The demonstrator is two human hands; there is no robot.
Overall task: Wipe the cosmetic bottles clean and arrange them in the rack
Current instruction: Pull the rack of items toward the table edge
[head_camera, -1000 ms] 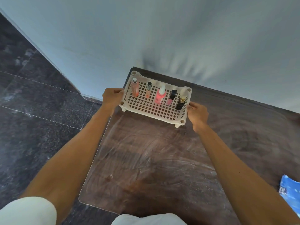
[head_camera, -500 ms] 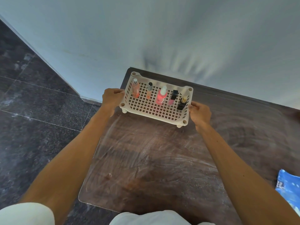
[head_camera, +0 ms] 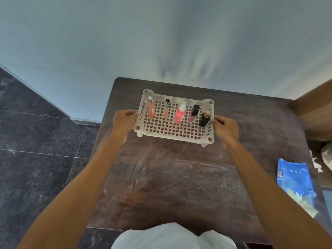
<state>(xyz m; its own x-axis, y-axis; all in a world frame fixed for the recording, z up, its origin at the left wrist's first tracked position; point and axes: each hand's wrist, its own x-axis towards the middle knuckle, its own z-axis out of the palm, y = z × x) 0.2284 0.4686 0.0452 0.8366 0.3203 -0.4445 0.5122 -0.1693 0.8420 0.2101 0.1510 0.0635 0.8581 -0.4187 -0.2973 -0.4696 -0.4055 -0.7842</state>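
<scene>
**Rack with five bottles, now further onto the table**

Compared with a second ago: same two-handed hold on the white rack [head_camera: 172, 129], but more dark tabletop [head_camera: 170, 177] visible on its left side — earlier the left end hung near the table edge, over the floor. Hard to separate true rack travel from head movement; probably shifted a little to the right and inward. Near feet visible just above the wood, contact not clear.

Inside the rack, one row along the far side, all upright: tall pink bottle [head_camera: 150, 108], slim tube with black cap [head_camera: 166, 109], pink bottle with white cap [head_camera: 180, 113], black-capped lip gloss [head_camera: 193, 113], small black bottle with gold cap [head_camera: 204, 119]. Judged: arranging finished, only final placing of the rack left.

Left hand [head_camera: 124, 120] with fingers curled around the left rim; right hand [head_camera: 226, 127] pinching the right rim.

Around: blue wipes pack [head_camera: 294, 178] on the right part of the table, white crumpled tissue [head_camera: 326, 155] beyond it, wooden furniture [head_camera: 316, 108] at far right, grey wall [head_camera: 161, 42] behind, dark tiled floor [head_camera: 36, 141] on the left. No obstacle near the rack.
</scene>
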